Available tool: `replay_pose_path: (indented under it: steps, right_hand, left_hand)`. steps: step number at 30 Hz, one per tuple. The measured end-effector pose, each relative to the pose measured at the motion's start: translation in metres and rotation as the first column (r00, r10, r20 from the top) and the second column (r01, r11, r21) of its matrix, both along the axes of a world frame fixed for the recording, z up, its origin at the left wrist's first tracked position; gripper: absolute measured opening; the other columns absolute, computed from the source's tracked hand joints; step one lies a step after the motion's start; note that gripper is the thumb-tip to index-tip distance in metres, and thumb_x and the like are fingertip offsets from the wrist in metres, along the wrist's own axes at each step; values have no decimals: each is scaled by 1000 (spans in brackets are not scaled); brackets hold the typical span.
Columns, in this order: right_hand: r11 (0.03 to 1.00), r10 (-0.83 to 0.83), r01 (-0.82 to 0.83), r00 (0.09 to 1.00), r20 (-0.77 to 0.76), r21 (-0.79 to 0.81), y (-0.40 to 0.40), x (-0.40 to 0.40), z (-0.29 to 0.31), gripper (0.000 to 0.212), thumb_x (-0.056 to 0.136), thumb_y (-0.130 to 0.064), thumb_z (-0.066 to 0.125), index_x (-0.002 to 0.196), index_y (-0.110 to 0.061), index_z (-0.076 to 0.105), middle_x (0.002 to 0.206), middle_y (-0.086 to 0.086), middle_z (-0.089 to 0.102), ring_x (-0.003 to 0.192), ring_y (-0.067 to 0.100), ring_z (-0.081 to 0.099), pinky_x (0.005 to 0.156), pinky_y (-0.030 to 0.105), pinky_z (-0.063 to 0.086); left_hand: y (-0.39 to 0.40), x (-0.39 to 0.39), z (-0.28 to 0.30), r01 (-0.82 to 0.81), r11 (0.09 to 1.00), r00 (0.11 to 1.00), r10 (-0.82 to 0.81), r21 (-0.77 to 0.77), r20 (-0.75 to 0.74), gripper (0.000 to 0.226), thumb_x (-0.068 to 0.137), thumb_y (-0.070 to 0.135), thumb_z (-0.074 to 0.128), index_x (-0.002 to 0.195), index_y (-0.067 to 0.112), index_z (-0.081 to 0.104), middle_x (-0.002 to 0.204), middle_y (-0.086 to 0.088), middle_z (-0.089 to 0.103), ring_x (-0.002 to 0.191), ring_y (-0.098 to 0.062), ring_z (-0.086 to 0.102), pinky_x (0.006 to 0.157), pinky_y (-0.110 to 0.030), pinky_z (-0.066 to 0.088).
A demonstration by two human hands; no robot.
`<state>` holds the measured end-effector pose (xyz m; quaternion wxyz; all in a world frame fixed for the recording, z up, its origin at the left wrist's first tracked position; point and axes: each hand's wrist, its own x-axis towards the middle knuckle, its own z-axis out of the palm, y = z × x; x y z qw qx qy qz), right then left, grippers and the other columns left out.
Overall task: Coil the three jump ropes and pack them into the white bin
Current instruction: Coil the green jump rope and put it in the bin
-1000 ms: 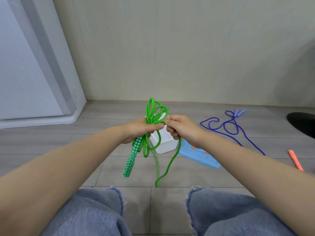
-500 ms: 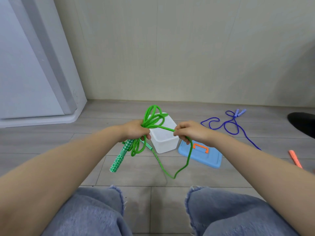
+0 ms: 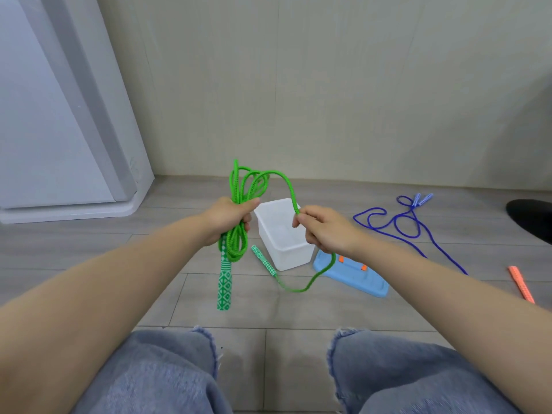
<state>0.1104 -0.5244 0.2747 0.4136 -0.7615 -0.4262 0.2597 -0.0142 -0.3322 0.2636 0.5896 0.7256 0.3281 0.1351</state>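
Hands raised over bin (image 3: 270, 234). L hand (image 3: 227, 219) fists coiled green rope (image 3: 239, 204), handle (image 3: 224, 282) hanging down; R hand (image 3: 325, 231) pinches free strand just right of bin's rim.

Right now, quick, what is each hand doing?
Left hand: grips the coiled loops of the green jump rope.
Right hand: pinches the loose strand of the same rope.
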Motion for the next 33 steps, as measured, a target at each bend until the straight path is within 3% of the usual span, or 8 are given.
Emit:
replay_pose_path:
  steps: [4,8,13,18,23,28,31,33]
  right_hand:
    - [1000,10,-11,995,102,7,9,-13,1,24,100,-24,41,89,-17,61,63,4,43,59,18,38,56,29,31]
    - [1000,7,-5,995,101,-24,14,-18,3,27,100,-22,37,90,-17,62,65,1,50,54,10,41,54,27,33]
    - [999,4,0,997,74,-54,18,-21,2,33,99,-21,36,81,-15,64,60,-4,53,53,6,47,57,24,36]
    - [998,55,-52,996,66,-46,19,-21,-1,36,100,-22,37,75,-17,62,54,-7,53,40,-2,44,50,17,35]
    - [993,110,-107,993,48,-51,20,-23,-3,33,102,-24,38,80,-16,61,43,-11,52,43,2,44,48,17,36]
    - [954,195,-202,979,-54,-219,7,-10,-8,30,99,-32,45,91,-10,64,62,4,58,57,15,52,62,25,46]
    - [922,172,-166,985,-12,-350,-5,8,-13,26,96,-29,48,87,-13,66,65,-1,61,68,15,55,73,29,46]
    - [892,142,-87,986,90,-444,-12,20,-16,26,95,-27,44,86,-15,66,68,-3,62,66,10,52,67,23,42]
  left_hand:
    - [-16,6,3,90,990,991,-79,-107,104,27,92,38,60,84,13,59,72,-1,61,62,-19,55,65,-32,47]
    - [-28,7,10,195,972,974,-175,-134,145,31,91,39,61,105,13,67,83,9,73,62,-11,55,59,-26,44]
    - [-32,9,6,265,954,956,-241,-141,165,21,86,31,69,100,14,70,69,-2,62,58,-12,54,61,-28,39]
    - [-34,11,4,319,941,935,-295,-110,195,13,83,26,73,88,16,67,69,-6,60,59,-15,51,66,-30,39]
    - [-34,10,6,339,941,932,-333,-18,146,19,91,27,64,78,13,65,63,-5,60,60,-13,51,63,-26,40]
    - [-19,6,7,207,972,973,-192,-116,126,23,91,32,62,86,12,72,61,-2,56,61,-14,55,58,-26,42]
    - [-4,7,6,-86,989,964,113,-120,242,23,94,24,59,77,12,67,66,0,63,54,-11,53,51,-23,45]
    - [6,7,3,-282,948,902,314,-144,296,20,95,22,57,79,12,62,64,7,66,50,-7,51,50,-22,43]
